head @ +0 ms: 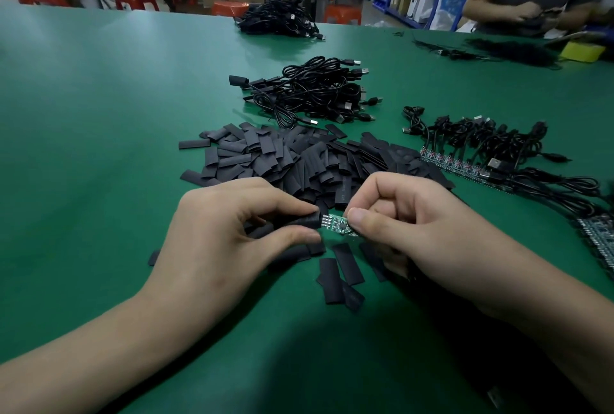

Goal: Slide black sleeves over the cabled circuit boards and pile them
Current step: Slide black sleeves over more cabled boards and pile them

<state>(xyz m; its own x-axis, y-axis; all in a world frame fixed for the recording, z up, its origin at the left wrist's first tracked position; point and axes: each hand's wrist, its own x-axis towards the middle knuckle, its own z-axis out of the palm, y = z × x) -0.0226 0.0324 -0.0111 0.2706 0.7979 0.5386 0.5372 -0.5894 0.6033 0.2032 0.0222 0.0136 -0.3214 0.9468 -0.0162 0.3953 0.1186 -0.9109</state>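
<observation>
Left hand (pixel 232 231) pinching black sleeve (pixel 304 219), right hand (pixel 408 224) pinching circuit board (pixel 337 225), sleeve pile (pixel 292 158) behind

Nothing fancy going on with me here: my left hand (pixel 229 231) and right hand (pixel 408 224) are both bare, and so are my left forearm (pixel 99 340) and right forearm (pixel 548 307), just skin right out to the edge of the shot. Nails are short and plain, and the right thumbnail (pixel 357 216) shows it best.
</observation>
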